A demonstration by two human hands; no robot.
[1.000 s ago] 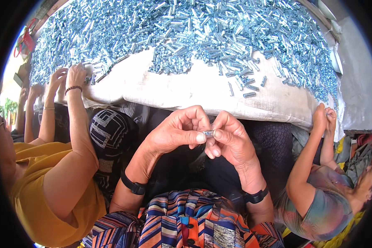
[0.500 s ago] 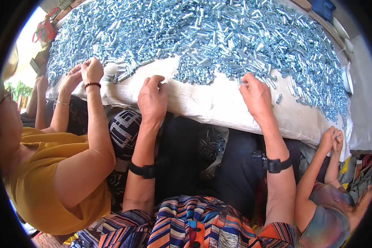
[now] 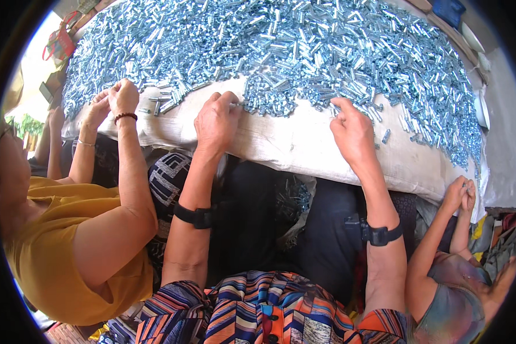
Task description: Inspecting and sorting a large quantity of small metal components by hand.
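Note:
A wide heap of small shiny blue-silver metal sleeves covers the surface before me, mixed with short nut-like pieces. My left hand is at the near edge of the heap, fingers curled together; a glint of metal shows at the fingertips, but its kind is unclear. To the right, my right hand has thumb and forefinger closed on a small metal sleeve, partly hidden by the fingers. A loose sleeve lies on the white cloth beside that hand.
White woven cloth drapes over the near edge. Between my knees, a bag holds more metal pieces. At left, a co-worker in a yellow top has both hands near the heap. Another co-worker's hands are at right.
My left hand has moved up and slightly right, to the heap's edge. My right hand has shifted slightly left and down. The co-worker's hands at left moved slightly left.

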